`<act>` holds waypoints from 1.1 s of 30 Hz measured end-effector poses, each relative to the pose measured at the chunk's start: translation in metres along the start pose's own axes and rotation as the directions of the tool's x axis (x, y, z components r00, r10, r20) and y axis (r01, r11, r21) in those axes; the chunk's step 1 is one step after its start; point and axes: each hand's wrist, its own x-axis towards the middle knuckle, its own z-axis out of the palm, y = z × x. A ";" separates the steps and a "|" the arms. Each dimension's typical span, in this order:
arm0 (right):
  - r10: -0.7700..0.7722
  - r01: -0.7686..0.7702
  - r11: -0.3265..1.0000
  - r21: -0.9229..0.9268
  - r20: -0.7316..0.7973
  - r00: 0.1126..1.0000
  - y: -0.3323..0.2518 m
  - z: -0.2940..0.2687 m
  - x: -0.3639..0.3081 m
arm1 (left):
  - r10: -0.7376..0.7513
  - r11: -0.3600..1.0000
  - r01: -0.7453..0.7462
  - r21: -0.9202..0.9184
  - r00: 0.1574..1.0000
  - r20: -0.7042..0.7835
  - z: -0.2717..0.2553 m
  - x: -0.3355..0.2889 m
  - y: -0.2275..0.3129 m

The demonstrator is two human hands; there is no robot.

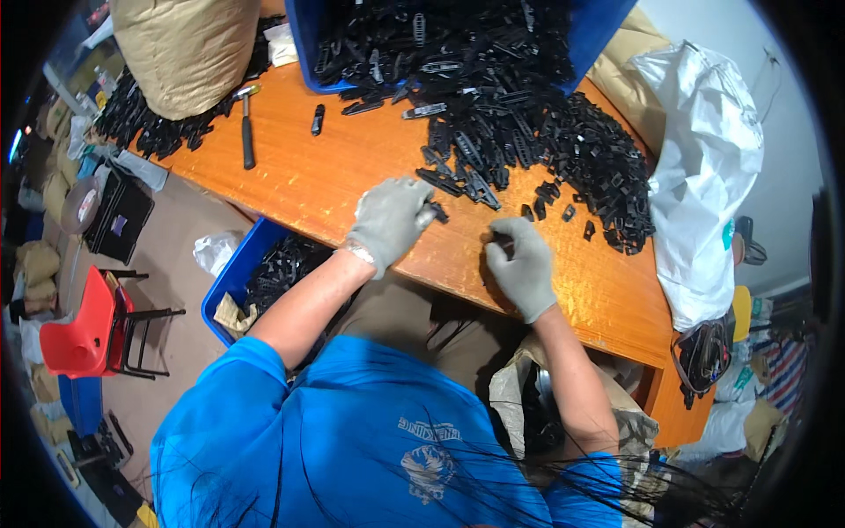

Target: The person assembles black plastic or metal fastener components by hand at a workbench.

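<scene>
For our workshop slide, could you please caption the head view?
Gloved left hand with a black part at its fingers, gloved right hand nearby, piled black pieces on the table.

Your left hand (pixel 392 220) and right hand (pixel 525 266): grey-gloved, over the orange table (pixel 304 172) | your shirt (pixel 361 422): blue, pale print | small parts (pixel 607 167): black, on the table | chair (pixel 75 330): red, left of the table | large sack (pixel 704 167): white, right of it
</scene>
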 end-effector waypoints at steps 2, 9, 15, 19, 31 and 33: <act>-0.098 0.097 0.991 -0.090 -0.009 0.995 -0.002 -0.001 -0.008 | 0.100 0.986 -0.088 0.139 0.992 -0.082 -0.002 -0.005 -0.005; 0.139 -0.083 0.953 -0.292 0.174 0.975 -0.019 -0.012 -0.009 | 0.219 0.973 -0.210 0.094 0.971 -0.094 0.006 -0.019 -0.033; 0.141 0.082 0.804 -0.589 0.323 0.936 -0.028 -0.012 0.004 | 0.428 0.904 -0.425 0.050 0.895 -0.129 0.007 -0.031 -0.023; 0.147 0.023 0.893 -0.450 0.341 0.929 -0.040 -0.008 0.016 | 0.368 0.917 -0.386 -0.097 0.916 -0.161 0.008 -0.032 -0.026; -0.020 0.102 0.965 -0.240 0.323 0.946 -0.032 0.033 0.038 | 0.154 0.986 -0.162 -0.042 0.976 -0.155 0.007 -0.038 -0.038; -0.034 0.106 0.973 -0.203 0.329 0.944 -0.024 0.031 0.037 | 0.172 0.983 -0.178 -0.032 0.975 -0.144 0.009 -0.039 -0.038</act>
